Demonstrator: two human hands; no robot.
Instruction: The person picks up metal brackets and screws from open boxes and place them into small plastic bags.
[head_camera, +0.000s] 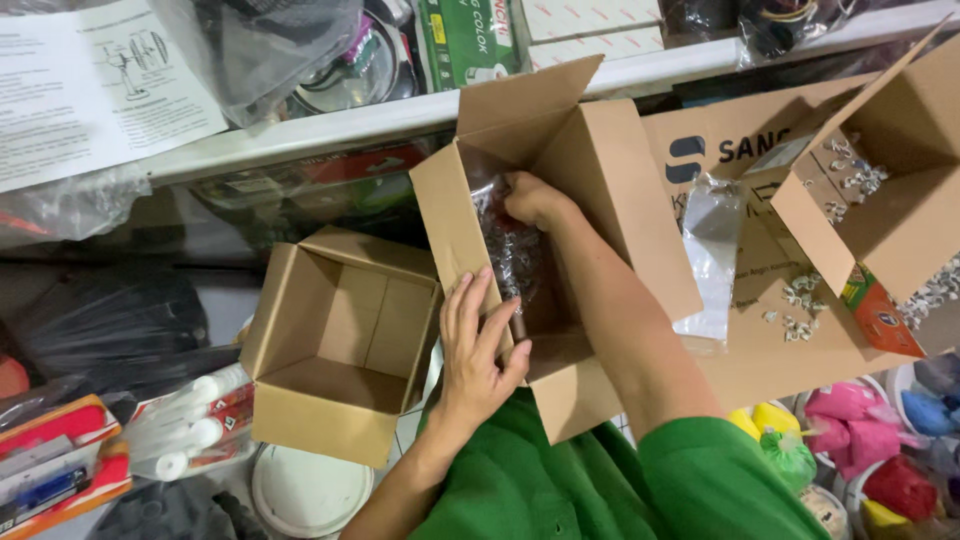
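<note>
An open brown cardboard box (620, 190) rests tilted on my lap, against my green shirt. My left hand (478, 345) grips the box's near wall, fingers over the rim. My right hand (535, 200) reaches down inside the box and touches a clear plastic bag (508, 250) of small dark parts that lines the box. Whether the fingers close on the bag I cannot tell; they are curled at its top edge.
A second, empty cardboard box (340, 340) stands to the left. A flat carton (760, 300) to the right carries a clear bag (712, 250), scattered small white clips (800, 300) and another open box (890, 190). Shelf edge (330, 125) runs behind. Coloured bags (860, 430) lie bottom right.
</note>
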